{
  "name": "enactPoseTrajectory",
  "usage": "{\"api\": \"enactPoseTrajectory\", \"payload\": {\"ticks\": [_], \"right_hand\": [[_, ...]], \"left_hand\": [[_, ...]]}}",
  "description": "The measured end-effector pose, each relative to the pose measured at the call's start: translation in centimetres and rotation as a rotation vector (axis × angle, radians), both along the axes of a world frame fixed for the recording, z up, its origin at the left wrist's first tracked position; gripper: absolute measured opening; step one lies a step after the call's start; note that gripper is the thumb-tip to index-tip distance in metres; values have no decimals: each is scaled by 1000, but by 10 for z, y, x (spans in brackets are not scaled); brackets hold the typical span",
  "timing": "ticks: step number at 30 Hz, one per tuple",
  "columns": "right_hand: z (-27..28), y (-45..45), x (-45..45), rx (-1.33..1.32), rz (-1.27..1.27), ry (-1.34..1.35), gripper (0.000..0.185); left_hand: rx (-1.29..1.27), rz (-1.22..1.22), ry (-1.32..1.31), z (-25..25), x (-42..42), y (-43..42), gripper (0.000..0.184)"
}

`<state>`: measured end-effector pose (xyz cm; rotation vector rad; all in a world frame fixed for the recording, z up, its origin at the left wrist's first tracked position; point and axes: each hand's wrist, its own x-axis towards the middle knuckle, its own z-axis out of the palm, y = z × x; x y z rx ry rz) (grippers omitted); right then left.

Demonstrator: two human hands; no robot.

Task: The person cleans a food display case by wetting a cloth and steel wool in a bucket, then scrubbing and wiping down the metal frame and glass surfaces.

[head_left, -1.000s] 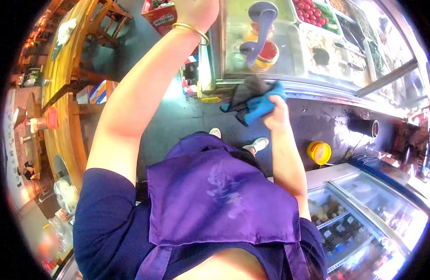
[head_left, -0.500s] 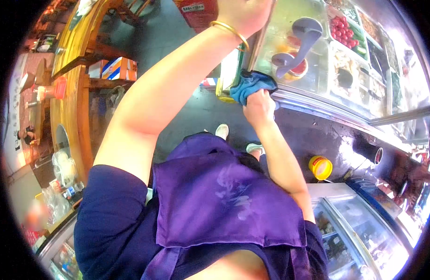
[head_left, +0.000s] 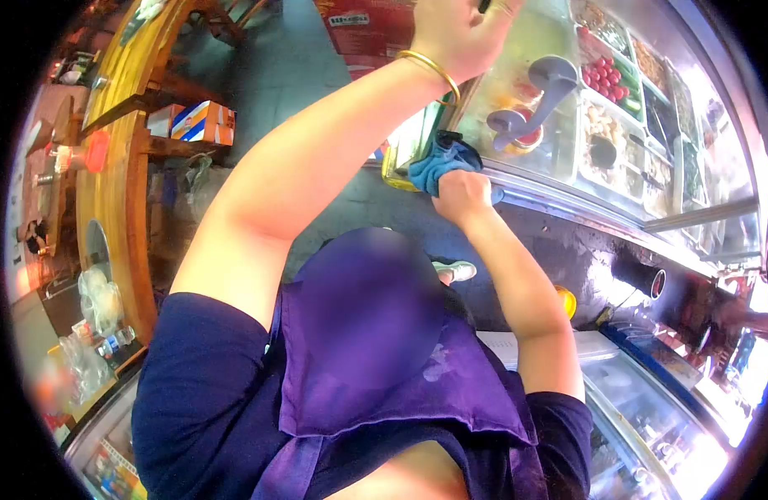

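My left hand (head_left: 459, 37), with a gold bangle at the wrist, is at the top edge beside the display case (head_left: 555, 167). Its fingers are bent and partly cut off, closed round a small dark thing I cannot make out. My right hand (head_left: 465, 196) is closed on a bunched blue and dark cloth (head_left: 442, 167), at the case's near corner. Inside the case, a grey-purple ladle (head_left: 551, 96) lies over a red-topped jar (head_left: 526, 133).
Trays of red fruit (head_left: 605, 79) and other food fill the case. A red box (head_left: 371, 37) stands beyond my left forearm. Wooden furniture (head_left: 117, 200) is at left, a glass-topped freezer (head_left: 642, 400) at lower right, and a yellow tub (head_left: 567, 302) behind my right arm.
My right hand has moved left with the cloth, from the case's front edge to its corner. My left hand has shifted right in view. The tub is now mostly hidden.
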<state>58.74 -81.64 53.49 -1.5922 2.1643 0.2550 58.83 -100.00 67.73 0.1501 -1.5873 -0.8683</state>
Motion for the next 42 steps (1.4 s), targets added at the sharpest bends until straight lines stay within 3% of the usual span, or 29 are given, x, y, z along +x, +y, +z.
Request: {"api": "enactPoseTrajectory", "payload": {"ticks": [3, 4, 8, 11, 13, 15, 20, 23, 24, 27, 29, 30, 31, 33, 35, 36, 38, 40, 42], "right_hand": [[-6, 19, -26, 104, -62, 62, 27], [0, 33, -40, 37, -136, 68, 30], [2, 52, -58, -70, -357, -34, 39], [-2, 36, -43, -12, -331, 17, 42], [1, 21, -30, 4, -298, -14, 35], [-7, 8, -17, -96, -214, -53, 33], [-3, -4, 3, -181, -279, -181, 30], [-50, 31, -7, -455, -849, -1149, 34], [-47, 41, -4, -497, -1145, -1464, 39], [-37, 89, -11, -916, -1402, -2193, 55], [-3, 105, -4, -1252, -1250, -2032, 65], [-2, 105, -14, -1317, -1206, -1715, 85], [-12, 122, -18, -1192, -915, -2253, 83], [-23, 128, -15, -1209, -1046, -2164, 67], [-31, 133, -19, -945, -1407, -1612, 51], [-21, 117, -13, -854, -1471, -1400, 36], [-30, 99, -17, -677, -809, -995, 26], [-32, 73, -3, -644, -390, -429, 27], [-26, 52, 7, -702, -123, -30, 29]], "left_hand": [[-86, -12, -42, 3, 2, -7, 51], [119, -170, 110, -2, -5, 1, 53], [165, -262, 86, 4, 6, -1, 56], [105, -285, 133, -1, 0, -6, 57], [93, -248, 134, -3, -2, -5, 58], [95, -209, 124, -7, -1, -4, 58], [156, -92, 1, -1, 6, 0, 57], [99, -79, 64, -3, 3, 0, 56], [83, -85, 56, -8, 0, -3, 56], [166, -206, 123, 0, 1, 2, 54], [143, -199, 153, -6, -4, -3, 52], [129, -198, 169, -8, -6, -4, 52], [93, -144, 93, -4, -1, -2, 51], [17, -27, -45, 5, 9, 2, 50], [-21, -21, 25, -3, 0, -4, 50], [7, -39, 13, 0, 3, -1, 50], [55, -80, 5, 3, 5, 1, 50], [97, -124, 18, 3, 5, 2, 51], [3, -27, -10, -1, 3, -1, 51]]}}
